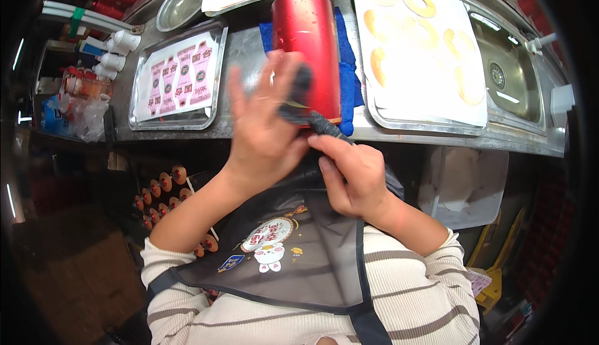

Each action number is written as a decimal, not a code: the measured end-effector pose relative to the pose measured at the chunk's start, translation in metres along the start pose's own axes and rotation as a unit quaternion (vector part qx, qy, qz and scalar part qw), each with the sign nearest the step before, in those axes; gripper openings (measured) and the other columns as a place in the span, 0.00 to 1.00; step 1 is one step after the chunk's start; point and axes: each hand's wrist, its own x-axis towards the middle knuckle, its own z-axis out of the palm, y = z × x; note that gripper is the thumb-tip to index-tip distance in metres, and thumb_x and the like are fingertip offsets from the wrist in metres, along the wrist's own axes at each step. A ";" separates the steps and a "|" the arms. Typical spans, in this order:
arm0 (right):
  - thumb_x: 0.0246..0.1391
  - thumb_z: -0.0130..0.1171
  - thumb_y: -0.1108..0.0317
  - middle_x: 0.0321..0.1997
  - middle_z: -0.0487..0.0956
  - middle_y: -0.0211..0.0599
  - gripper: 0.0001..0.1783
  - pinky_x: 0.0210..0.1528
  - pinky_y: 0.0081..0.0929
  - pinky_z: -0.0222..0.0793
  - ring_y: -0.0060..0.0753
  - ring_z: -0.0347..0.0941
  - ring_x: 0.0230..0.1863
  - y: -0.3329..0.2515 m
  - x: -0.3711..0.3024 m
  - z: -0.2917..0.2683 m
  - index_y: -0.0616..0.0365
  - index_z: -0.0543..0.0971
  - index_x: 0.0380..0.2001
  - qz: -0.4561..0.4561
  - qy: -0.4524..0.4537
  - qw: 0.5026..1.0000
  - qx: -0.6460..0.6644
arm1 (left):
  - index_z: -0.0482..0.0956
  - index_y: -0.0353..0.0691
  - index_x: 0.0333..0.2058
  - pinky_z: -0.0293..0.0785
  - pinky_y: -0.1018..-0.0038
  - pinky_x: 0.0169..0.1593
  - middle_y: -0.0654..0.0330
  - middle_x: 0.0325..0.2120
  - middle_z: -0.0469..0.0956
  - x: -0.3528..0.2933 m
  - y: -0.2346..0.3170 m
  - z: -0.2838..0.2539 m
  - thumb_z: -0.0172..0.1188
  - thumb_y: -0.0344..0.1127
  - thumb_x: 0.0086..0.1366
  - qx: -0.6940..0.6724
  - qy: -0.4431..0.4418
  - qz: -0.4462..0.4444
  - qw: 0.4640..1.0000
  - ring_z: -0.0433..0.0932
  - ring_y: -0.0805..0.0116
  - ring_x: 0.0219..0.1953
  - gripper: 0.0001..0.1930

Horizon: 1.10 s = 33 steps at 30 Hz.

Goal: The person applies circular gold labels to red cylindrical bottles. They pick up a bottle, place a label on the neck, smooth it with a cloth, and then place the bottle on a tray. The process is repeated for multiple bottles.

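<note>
A large glossy red bottle [307, 51], wet with drops, lies on the steel counter with its neck toward the far side and a blue towel [349, 76] under it. My left hand [265, 117] is raised at the bottle's left side, its fingers spread and blurred by motion. Dark grey cloth-like material [297, 89] shows between that palm and the bottle; whether the hand grips it is unclear. At the bottle's near end, the fingers of my right hand [355, 176] are closed around a dark grey cloth-like strip [326, 124]. Its full shape is hidden.
On the left stands a metal tray [217, 83] with pink-and-white printed labels. A white-lined tray [399, 104] holds several pale gold crescent pieces [419, 4]. Farther right is a steel sink [508, 83]. Below the counter are a translucent bin [462, 189] and a rack of round pieces [163, 182].
</note>
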 end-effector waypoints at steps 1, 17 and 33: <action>0.49 0.59 0.83 0.27 0.79 0.43 0.19 0.25 0.33 0.70 0.43 0.73 0.19 0.002 -0.002 0.005 0.63 0.79 0.47 0.008 0.000 1.000 -0.015 | 0.83 0.38 0.43 0.40 0.35 0.71 0.48 0.69 0.65 0.010 0.003 0.006 0.69 0.34 0.49 0.015 -0.008 0.038 0.999 0.59 0.48 0.73 0.20; 0.58 0.53 0.83 0.32 0.78 0.33 0.13 0.28 0.15 0.64 0.14 0.69 0.24 -0.007 -0.019 0.003 0.67 0.79 0.46 0.244 0.044 0.964 0.094 | 0.56 0.23 0.68 0.59 0.48 0.69 0.33 0.62 0.67 -0.032 -0.023 0.050 0.76 0.37 0.52 -0.185 0.117 -0.084 0.972 0.72 0.33 0.61 0.51; 0.52 0.58 0.84 0.26 0.77 0.36 0.17 0.23 0.19 0.62 0.22 0.68 0.17 -0.018 -0.005 0.002 0.64 0.79 0.46 0.127 -0.004 0.991 -0.052 | 0.68 0.31 0.62 0.56 0.40 0.69 0.33 0.62 0.68 -0.037 -0.030 0.061 0.72 0.35 0.57 -0.203 0.121 -0.060 0.970 0.68 0.34 0.64 0.37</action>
